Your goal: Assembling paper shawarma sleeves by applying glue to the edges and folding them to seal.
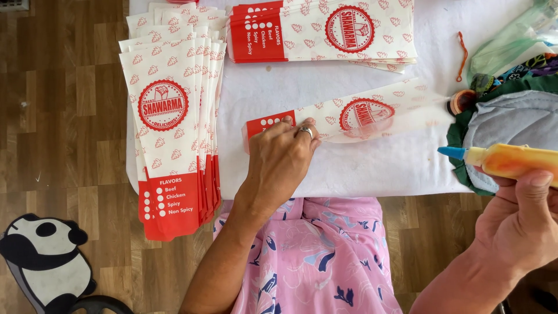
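Fingers of the left hand (283,156) press flat on a paper sleeve (349,118) near the desk's (372,168) front edge. Right hand (520,224) is closed around a glue bottle (503,160).

A white-covered table (372,168) fills twelve o'clock. Brown wood-plank floor (64,116) lies at nine o'clock, a panda-shaped mat (46,261) at seven, in daylight.

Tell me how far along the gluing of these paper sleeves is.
Looks done: two piles, the left stack and top stack. In hand: the left hand presses one sleeve flat; the right hand holds the glue bottle away from it. What's left isn't visible.
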